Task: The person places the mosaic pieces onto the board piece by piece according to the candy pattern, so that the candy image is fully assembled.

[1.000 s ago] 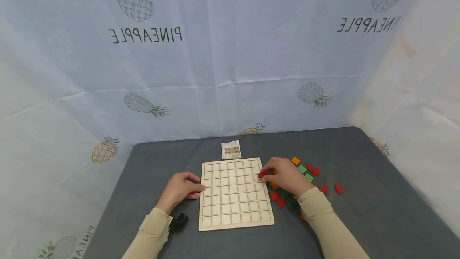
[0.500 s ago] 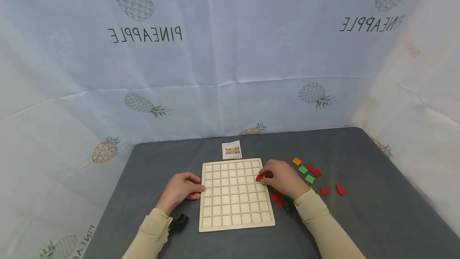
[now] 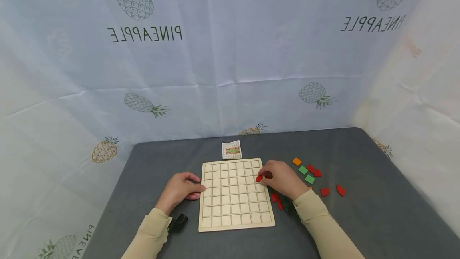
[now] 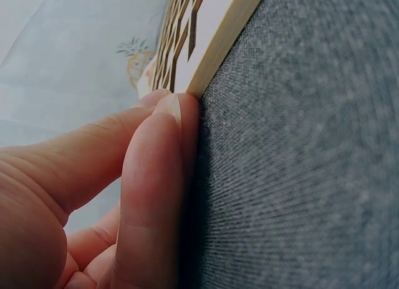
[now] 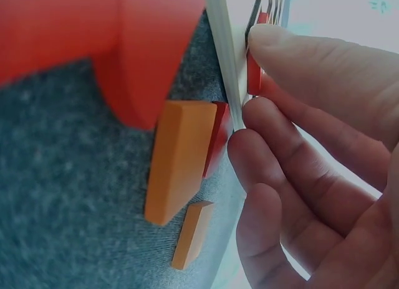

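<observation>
The right hand (image 3: 284,177) pinches a red piece (image 3: 258,178) between thumb and fingertips, over the right-hand column of a pale wooden grid board (image 3: 234,199). The left hand (image 3: 180,189) touches the board's left rim with its fingertips; whether that grip pinches the rim I cannot tell. The board lies flat on a dark grey surface (image 3: 172,153), 1 small printed card (image 3: 231,150) just beyond it. Right of it are loose red pieces (image 3: 325,192), green pieces (image 3: 310,179) and orange pieces (image 5: 181,164).
</observation>
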`<state>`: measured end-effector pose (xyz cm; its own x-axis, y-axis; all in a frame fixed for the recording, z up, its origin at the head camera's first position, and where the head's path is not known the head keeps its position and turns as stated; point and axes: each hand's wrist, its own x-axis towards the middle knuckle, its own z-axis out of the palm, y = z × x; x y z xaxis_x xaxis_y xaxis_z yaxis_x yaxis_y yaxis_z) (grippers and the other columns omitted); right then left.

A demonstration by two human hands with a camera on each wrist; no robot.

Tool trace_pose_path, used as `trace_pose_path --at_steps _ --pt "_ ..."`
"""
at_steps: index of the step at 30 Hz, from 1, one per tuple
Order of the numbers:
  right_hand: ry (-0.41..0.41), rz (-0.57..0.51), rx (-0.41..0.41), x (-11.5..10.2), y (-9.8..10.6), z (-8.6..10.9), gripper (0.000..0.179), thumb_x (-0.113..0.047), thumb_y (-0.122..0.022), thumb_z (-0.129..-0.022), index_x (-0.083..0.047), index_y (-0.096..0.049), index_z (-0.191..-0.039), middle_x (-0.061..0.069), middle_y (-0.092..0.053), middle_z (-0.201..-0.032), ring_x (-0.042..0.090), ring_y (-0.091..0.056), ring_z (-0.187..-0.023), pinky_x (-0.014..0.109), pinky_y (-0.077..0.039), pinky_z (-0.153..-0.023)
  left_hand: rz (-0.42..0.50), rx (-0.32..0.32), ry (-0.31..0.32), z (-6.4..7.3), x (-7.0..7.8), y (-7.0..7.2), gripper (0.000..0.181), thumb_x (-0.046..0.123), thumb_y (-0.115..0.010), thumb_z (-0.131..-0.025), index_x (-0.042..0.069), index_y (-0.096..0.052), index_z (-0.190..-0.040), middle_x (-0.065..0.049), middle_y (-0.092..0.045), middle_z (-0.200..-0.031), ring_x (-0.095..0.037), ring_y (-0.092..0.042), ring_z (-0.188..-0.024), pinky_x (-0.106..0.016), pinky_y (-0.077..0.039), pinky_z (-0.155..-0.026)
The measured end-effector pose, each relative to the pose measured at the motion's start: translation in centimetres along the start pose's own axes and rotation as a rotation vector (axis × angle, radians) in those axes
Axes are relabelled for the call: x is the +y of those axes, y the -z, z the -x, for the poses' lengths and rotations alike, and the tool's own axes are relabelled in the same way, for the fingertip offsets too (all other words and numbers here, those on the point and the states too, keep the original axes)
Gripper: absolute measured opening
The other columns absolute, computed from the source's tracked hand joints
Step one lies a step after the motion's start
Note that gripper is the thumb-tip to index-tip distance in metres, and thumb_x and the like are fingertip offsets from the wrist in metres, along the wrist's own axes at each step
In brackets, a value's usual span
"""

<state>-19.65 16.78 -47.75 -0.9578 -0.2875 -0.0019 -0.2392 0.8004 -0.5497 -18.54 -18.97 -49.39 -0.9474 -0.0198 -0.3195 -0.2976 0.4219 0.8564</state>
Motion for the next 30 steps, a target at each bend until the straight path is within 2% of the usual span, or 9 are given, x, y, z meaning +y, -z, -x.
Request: trace_pose_path --at_steps 9,24,30 --pt "0.006 -0.006 -0.011 -0.1 0.0 0.0 0.014 -0.015 -0.086 -0.094 -0.018 -0.084 -0.108 -0.008 -0.068 -0.095 0.006 -0.059 -0.079 0.026 -0.056 -0.071 0.001 -0.002 0.003 0.0 0.0 0.0 0.037 0.014 -0.095 -0.083 0.004 -0.074 -0.112 -0.011 -0.077 -0.081 -0.017 -0.075 -0.066 -0.033 -0.067 -0.065" --pt "0.026 0.011 -0.011 0.1 0.2 0.1 0.019 -0.014 -0.085 -0.095 -0.015 -0.084 -0.114 -0.007 -0.067 -0.095 0.007 -0.057 -0.079 0.025 -0.054 -0.07 0.007 -0.023 -0.009 0.0 0.2 0.2 0.039 0.015 -0.095 -0.084 0.003 -0.074 -0.114 -0.012 -0.077 -0.084 -0.018 -0.076 -0.068 -0.034 -0.067 -0.066" --pt "0.005 -0.018 -0.003 1.1 1.3 0.2 0.021 -0.017 -0.084 -0.096 -0.014 -0.083 -0.117 -0.005 -0.069 -0.1 0.007 -0.062 -0.085 0.026 -0.057 -0.074 0.021 -0.019 -0.004 0.0 0.1 0.2 0.039 0.013 -0.095 -0.083 0.002 -0.073 -0.113 -0.012 -0.076 -0.083 -0.017 -0.075 -0.067 -0.033 -0.067 -0.066"
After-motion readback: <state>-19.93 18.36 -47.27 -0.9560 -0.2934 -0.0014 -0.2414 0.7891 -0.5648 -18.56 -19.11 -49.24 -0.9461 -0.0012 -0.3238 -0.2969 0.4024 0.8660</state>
